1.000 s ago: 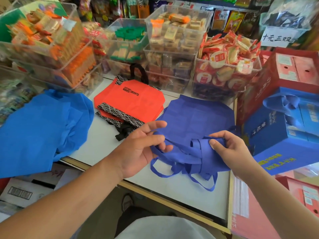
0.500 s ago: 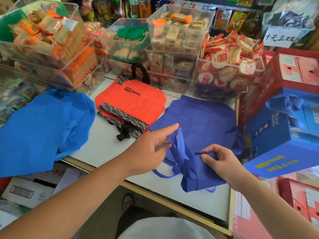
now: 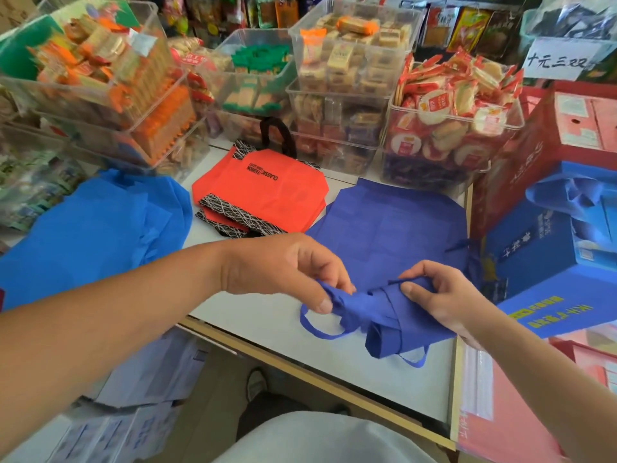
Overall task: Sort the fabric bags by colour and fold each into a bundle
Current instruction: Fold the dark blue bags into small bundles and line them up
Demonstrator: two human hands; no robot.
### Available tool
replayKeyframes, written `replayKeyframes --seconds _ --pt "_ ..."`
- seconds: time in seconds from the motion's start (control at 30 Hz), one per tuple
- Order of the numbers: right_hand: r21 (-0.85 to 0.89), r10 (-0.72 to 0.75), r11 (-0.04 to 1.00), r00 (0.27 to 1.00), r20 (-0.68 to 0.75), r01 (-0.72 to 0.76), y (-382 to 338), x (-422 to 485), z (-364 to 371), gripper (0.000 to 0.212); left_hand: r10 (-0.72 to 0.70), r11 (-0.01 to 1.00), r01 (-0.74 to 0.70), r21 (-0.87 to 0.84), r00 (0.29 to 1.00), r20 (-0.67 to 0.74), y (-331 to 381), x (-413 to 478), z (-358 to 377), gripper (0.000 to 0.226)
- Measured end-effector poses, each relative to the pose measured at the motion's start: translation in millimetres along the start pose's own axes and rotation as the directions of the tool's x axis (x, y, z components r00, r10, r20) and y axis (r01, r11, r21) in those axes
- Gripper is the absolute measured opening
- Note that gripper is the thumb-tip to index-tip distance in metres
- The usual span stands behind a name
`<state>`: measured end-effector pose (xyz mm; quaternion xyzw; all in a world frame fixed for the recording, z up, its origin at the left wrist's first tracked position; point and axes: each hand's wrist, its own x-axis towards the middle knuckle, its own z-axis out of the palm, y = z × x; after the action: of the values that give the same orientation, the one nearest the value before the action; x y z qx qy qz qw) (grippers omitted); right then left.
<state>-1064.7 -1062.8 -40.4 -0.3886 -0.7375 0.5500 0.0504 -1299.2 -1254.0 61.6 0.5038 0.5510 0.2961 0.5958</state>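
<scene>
Your left forearm covers the near edge of the orange bags [image 3: 267, 192], so you cannot count how many lie in that stack; only a black handle shows, standing up behind it against the clear snack tubs [image 3: 347, 105]. The light blue bags [image 3: 90, 228] spill over the left edge of the table [image 3: 260, 315] and are cut off by the frame. Your hands hide the near edge of the flat dark blue bag [image 3: 394, 222], which lies toward the table's back right corner, beside the blue box [image 3: 547, 262]. The bag you are working on, a half-rolled dark blue bundle [image 3: 384, 322], sits between your hands near the front right corner; whether it rests on the top or hangs just above it is hard to tell. Your left hand [image 3: 287, 272] pinches its twisted left end between thumb and curled fingers, whose tips are partly buried in the cloth. Your right hand [image 3: 440, 295] grips the right end, thumb on top and fingers curled over the far side. One handle loop droops from under your left hand onto the table, and another pokes out beneath the bundle toward the front edge.
</scene>
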Motion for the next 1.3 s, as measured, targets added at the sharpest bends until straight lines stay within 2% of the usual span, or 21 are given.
replayKeyframes --seconds 0.07,0.13,0.23,0.3,0.4,0.47,0.53,0.63,0.67,0.7,0.73,0.8,0.83,0.9,1.0,1.13,1.3 --pt "0.018 -0.002 1.0 1.0 0.011 0.002 -3.4 0.7 5.6 0.019 0.089 0.972 -0.101 -0.212 0.994 -0.066 -1.8 3.5 4.2 0.021" --pt "0.066 0.019 0.998 1.0 0.007 -0.019 -4.1 -0.2 10.1 0.018 0.122 0.909 -0.193 -0.37 0.971 -0.207 -8.8 8.3 11.6 0.021" --pt "0.171 0.049 0.984 0.999 0.014 -0.051 -2.7 -2.6 14.8 0.018 0.068 0.812 -0.274 -0.516 0.922 -0.381 -14.6 16.5 28.7 0.021" --pt "0.182 0.038 0.983 0.999 0.009 -0.039 -3.9 -4.1 21.6 0.017 -0.026 0.791 -0.252 -0.558 0.897 -0.442 -19.0 23.1 42.3 0.022" --pt "0.183 0.005 0.983 0.997 -0.071 0.008 -4.8 -6.6 28.7 0.018 -0.19 0.758 -0.152 -0.634 0.878 -0.438 -24.4 26.0 60.5 0.019" --pt "0.204 0.01 0.979 0.991 -0.131 0.017 -2.7 -9.3 28.9 0.018 -0.242 0.653 -0.161 -0.74 0.881 -0.405 -26.9 23.7 68.9 0.021" --pt "0.201 0.004 0.979 0.982 -0.191 0.035 -1.6 -13.6 30.3 0.015 -0.248 0.528 -0.235 -0.816 0.877 -0.412 -31.7 24.3 72.4 0.031" --pt "0.115 -0.064 0.988 0.956 -0.285 0.1 -4.7 -23.8 33.8 0.014 -0.231 0.313 -0.31 -0.898 0.892 -0.389 -39.8 27.3 73.1 0.037" --pt "0.061 -0.119 0.988 0.948 -0.295 0.143 -7.7 -28.2 33.7 0.016 -0.218 0.303 -0.305 -0.903 0.9 -0.377 -44.4 28.6 73.5 0.034" --pt "0.008 -0.183 0.981 0.943 -0.278 0.193 -12.3 -33.2 32.6 0.018 -0.21 0.385 -0.281 -0.879 0.901 -0.38 -50.3 30.3 74.1 0.028" --pt "-0.033 -0.238 0.971 0.94 -0.243 0.237 -15.7 -36.6 31.3 0.018 -0.21 0.509 -0.241 -0.827 0.896 -0.391 -55.4 32.0 75.4 0.027" --pt "-0.08 -0.298 0.954 0.942 -0.153 0.289 -19.4 -38.3 27.5 0.019 -0.192 0.736 -0.156 -0.659 0.885 -0.424 -60.3 33.2 79.7 0.044" --pt "-0.079 -0.306 0.951 0.945 -0.113 0.298 -20.1 -37.7 24.8 0.021 -0.163 0.819 -0.129 -0.559 0.882 -0.442 -60.5 33.7 81.9 0.051" --pt "-0.051 -0.308 0.951 0.95 -0.05 0.306 -20.9 -34.6 18.7 0.023 -0.118 0.925 -0.087 -0.37 0.86 -0.496 -58.7 34.9 82.0 0.053" --pt "-0.028 -0.312 0.95 0.95 0.026 0.312 -21.4 -33.5 13.3 0.023 -0.073 0.98 -0.042 -0.196 0.834 -0.546 -54.9 35.0 78.0 0.047" --pt "0.002 -0.309 0.951 0.948 0.079 0.31 -26.0 -33.3 14.4 0.029 0.097 0.989 -0.014 0.147 0.811 -0.577 -48.4 37.9 79.0 0.041" --pt "-0.009 -0.34 0.939 0.933 0.12 0.344 -31.1 -35.6 22.5 0.029 0.138 0.985 -0.053 0.161 0.805 -0.577 -46.6 40.1 82.3 0.033"
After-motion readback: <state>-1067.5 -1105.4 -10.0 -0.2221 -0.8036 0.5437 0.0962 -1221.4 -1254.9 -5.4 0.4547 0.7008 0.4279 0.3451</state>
